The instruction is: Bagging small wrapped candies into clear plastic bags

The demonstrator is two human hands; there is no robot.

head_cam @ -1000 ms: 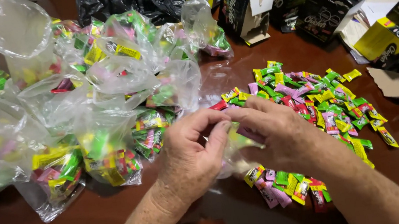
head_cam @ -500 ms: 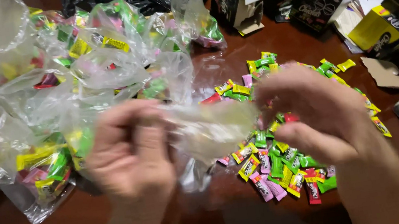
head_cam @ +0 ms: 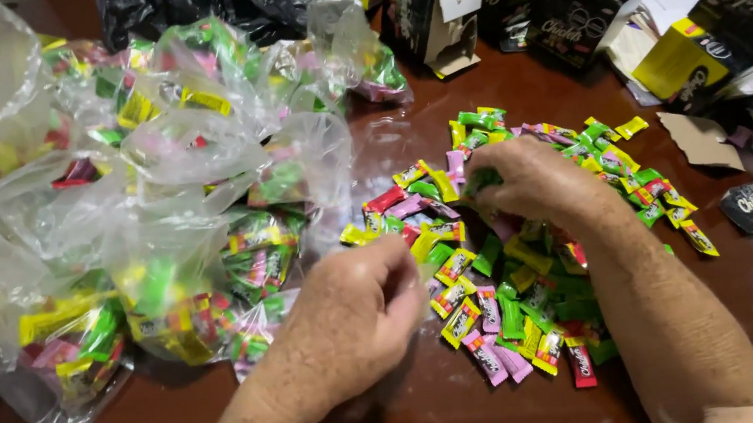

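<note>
At the centre of the frame, the person's right hand point(head_cam: 530, 182) rests palm down on a heap of small wrapped candies point(head_cam: 519, 250). Its fingers curl into the pile as if gathering a few pieces; whether any are actually caught under the fingers cannot be told. The left hand point(head_cam: 365, 306) sits lower and nearer the middle, loosely closed in a soft fist at the heap's left edge. The fingers tuck inward, and what they hold, if anything, is hidden.

The candies, in green, yellow, pink and red wrappers, spread loose across the dark wooden table point(head_cam: 482, 403), within easy reach of both hands. To the left, filling much of that side of the frame, lie clear plastic bags point(head_cam: 177, 259) already stuffed with the same candies, bunched together and kept apart from the loose pile. Along the upper right stand opened black and yellow cardboard boxes point(head_cam: 583, 6), some torn, with scraps of card near the right edge.
</note>
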